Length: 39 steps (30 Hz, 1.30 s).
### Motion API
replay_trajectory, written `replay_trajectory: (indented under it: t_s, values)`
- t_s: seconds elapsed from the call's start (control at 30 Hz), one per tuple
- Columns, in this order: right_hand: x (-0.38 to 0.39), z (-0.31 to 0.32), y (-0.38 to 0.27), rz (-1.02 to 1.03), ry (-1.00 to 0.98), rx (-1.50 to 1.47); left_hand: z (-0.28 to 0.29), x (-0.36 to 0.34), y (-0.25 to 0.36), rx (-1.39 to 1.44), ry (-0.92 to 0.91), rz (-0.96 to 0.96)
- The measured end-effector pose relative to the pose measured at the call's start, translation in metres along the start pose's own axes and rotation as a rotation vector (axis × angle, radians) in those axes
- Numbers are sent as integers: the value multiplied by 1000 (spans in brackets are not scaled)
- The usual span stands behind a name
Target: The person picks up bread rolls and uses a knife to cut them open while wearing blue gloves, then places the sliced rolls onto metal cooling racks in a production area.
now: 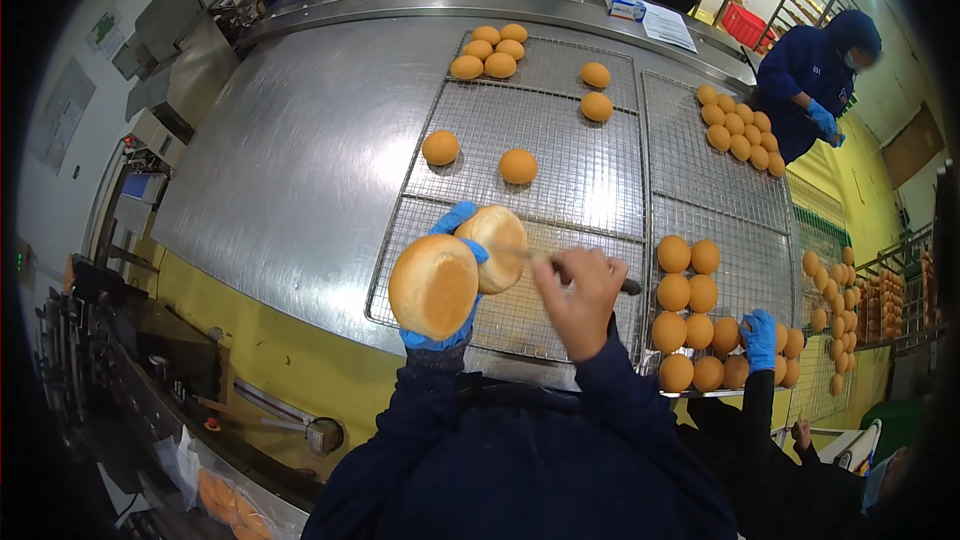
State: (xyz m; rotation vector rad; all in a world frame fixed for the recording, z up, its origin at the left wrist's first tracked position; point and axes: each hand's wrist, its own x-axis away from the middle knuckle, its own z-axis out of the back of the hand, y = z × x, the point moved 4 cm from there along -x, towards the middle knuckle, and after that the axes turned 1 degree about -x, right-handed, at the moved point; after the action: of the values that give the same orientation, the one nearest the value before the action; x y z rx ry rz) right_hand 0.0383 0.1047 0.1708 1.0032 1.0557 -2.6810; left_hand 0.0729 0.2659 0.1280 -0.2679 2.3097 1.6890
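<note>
Buns (430,290) sit paired in the left grip (468,320), blue-gloved fingers (455,217) around them. Just right, the bare right grip (580,298) is closed around a knife (630,287), its blurred blade toward the farther bun (503,235); I cannot tell whether they touch. Beyond both grips, loose buns (518,166) lie on racks (590,202) on the worktop (270,170); right of them, a co-worker's gloved hand (759,338) is among more.

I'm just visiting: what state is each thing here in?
Left hand: blue-gloved, holding two buns.
Right hand: bare, closed on a dark-handled tool.
Tool: gripped, front end blurred.
Held buns: pale sides showing.
Wire racks: lying flat on the steel table.
Paper sheet: lying beside a box.
Co-worker's hand: blue-gloved, among other buns.
</note>
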Motion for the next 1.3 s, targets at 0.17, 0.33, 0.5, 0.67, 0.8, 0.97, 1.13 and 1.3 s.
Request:
replay_trajectory:
  t_s: [0.17, 0.33, 0.5, 0.67, 0.8, 0.97, 1.13, 1.3]
  values:
    - [-8, -11, 12, -60, 26, -8, -6, -5, 6, 477, 28, -76]
    - [2, -14, 8, -50, 17, 4, -8, -2, 18, 544, 39, -149]
    - [12, -11, -9, 85, -37, 15, -7, -2, 25, 199, 165, -195]
    - [-2, -21, 47, -70, 90, 174, -2, -6, -1, 942, -32, 52]
    - [7, -21, 56, -158, 26, 133, 7, -3, -19, 1205, 96, 203]
    - [26, -16, 85, -404, -32, -28, 3, -4, -12, 1135, 79, 241]
    - [31, -5, 83, -404, 5, -152, 1, -9, 5, 674, -191, 32]
    - [30, 17, 66, -299, 50, -191, -5, -9, 0, 586, -238, -4]
